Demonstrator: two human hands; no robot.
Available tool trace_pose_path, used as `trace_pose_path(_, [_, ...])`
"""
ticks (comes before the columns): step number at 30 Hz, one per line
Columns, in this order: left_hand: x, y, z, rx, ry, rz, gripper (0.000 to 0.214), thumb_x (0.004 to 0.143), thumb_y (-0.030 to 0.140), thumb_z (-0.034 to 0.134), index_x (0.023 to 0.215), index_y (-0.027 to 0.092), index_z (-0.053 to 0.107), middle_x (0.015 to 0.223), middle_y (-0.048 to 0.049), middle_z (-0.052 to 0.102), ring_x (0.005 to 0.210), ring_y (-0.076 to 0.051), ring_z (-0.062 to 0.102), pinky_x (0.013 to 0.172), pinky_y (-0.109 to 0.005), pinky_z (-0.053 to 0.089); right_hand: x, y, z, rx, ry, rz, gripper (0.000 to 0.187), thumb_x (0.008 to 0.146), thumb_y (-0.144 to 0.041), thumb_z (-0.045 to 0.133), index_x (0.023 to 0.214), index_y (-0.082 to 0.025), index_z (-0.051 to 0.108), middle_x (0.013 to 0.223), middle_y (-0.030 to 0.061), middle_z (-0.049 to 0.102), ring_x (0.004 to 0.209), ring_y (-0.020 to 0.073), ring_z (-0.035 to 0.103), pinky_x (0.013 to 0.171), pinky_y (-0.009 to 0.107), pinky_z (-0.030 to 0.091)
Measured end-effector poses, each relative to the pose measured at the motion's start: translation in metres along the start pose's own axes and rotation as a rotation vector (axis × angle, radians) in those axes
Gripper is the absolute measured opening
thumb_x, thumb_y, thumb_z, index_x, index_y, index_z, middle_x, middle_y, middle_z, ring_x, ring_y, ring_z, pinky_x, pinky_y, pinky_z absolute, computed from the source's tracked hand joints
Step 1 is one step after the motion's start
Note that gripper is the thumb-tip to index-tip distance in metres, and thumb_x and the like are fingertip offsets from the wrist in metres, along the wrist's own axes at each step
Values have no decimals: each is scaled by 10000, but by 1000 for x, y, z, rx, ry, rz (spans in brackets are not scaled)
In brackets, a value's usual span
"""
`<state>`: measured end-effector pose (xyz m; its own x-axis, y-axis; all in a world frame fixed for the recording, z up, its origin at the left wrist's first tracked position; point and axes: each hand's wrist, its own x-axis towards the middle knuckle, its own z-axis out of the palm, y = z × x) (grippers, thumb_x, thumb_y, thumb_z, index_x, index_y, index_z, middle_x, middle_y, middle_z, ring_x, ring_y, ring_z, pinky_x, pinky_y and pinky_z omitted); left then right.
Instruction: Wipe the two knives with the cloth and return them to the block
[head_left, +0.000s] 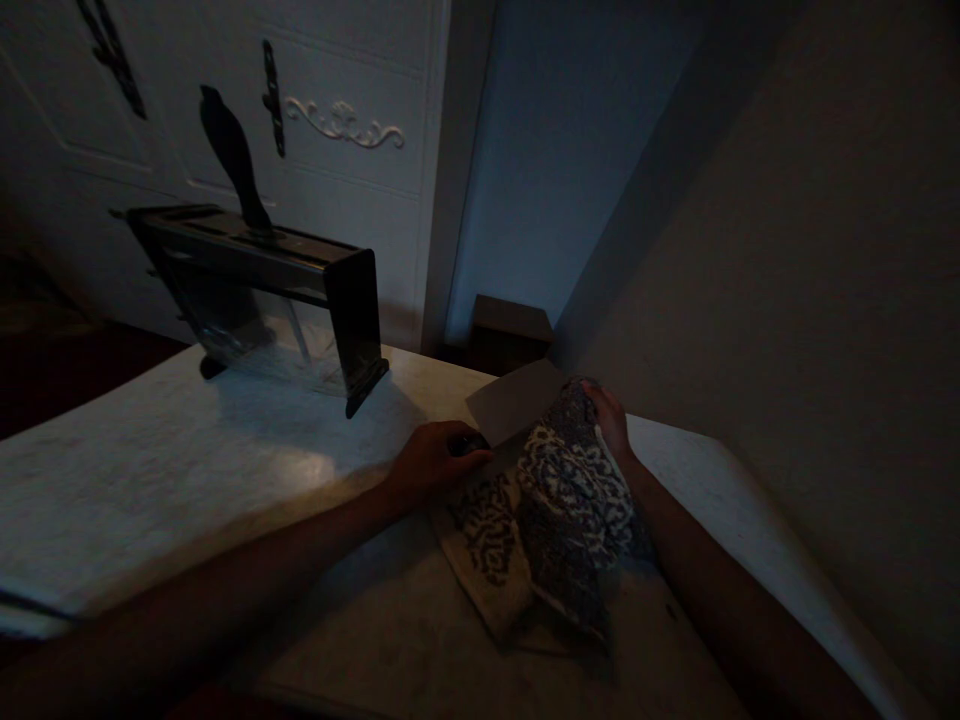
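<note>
Left hand (429,462), right of a clear-walled stand (225,243) on the pale tabletop (142,430), curls tightly around the dark handle (468,443) of a broad-bladed cleaver (514,400); its blade extends rightward behind a patterned cloth (576,490), whose top the right hand (609,415) grips with bent fingers.

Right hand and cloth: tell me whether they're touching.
Touching. The head view shows the right hand gripping the upper end of the cloth, skin meeting fabric with no gap.
</note>
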<state>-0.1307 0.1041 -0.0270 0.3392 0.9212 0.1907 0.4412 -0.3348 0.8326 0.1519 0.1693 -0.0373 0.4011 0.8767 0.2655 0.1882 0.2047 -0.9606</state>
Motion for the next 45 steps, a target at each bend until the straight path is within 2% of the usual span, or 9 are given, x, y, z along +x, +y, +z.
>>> trace_pose_path(3, [2,-2,-1,-49,-19,-18,323,750,440,667,875,148,728,858,-51,732,776,-191,662,675,-264,493,-4,-3,3,79,17,50,463,552,-585,715,785,-192,645,743,5,646,760,199,607,690,296,471])
trace_pose_path(7, [4,-3,-3,-112,-52,-28,345,745,455,662,858,135,728,805,-55,724,710,-176,649,601,-240,480,-11,-10,8,153,4,32,472,570,-565,729,843,-192,632,793,11,657,765,185,607,721,296,478])
trace_pose_path(16, [2,-1,-1,-132,-58,6,336,761,439,651,873,131,728,820,-64,724,721,-173,650,609,-239,492,-26,-13,19,279,-1,43,466,634,-555,730,918,-207,606,883,7,660,811,181,630,742,297,497])
trace_pose_path(19, [1,-1,0,-137,-57,14,340,769,443,649,897,137,723,839,-59,727,757,-182,658,635,-246,503,-38,-16,27,246,-59,62,484,680,-594,688,955,-208,587,920,23,662,827,192,635,724,303,506])
trace_pose_path(23, [1,0,0,-194,-36,13,355,784,472,639,890,141,712,841,-47,723,771,-179,654,654,-243,500,-61,-27,41,174,-156,89,505,642,-606,723,930,-212,589,878,29,659,789,186,620,703,292,510])
trace_pose_path(27, [0,3,0,-198,-10,41,344,793,456,626,856,126,698,783,-38,701,714,-160,630,618,-229,478,-79,-37,50,42,-348,27,435,636,-559,750,852,-213,598,784,14,650,721,178,598,651,279,500])
trace_pose_path(30, [0,4,0,-160,18,50,307,786,411,626,896,134,698,797,-32,704,722,-159,630,641,-236,487,-85,-40,52,-36,-452,11,407,643,-530,755,848,-205,621,789,22,666,715,189,601,643,290,495])
trace_pose_path(37, [-1,0,0,-72,40,80,314,779,402,630,941,141,692,856,-42,721,757,-172,652,693,-259,506,-83,-37,49,-125,-510,18,407,593,-497,800,822,-189,666,809,40,700,747,214,629,682,323,500])
trace_pose_path(45, [-4,1,0,25,70,81,295,786,379,617,958,152,692,908,-53,731,800,-190,671,717,-275,508,-84,-41,50,-165,-562,13,384,614,-497,787,812,-190,670,785,25,703,715,194,625,656,305,488])
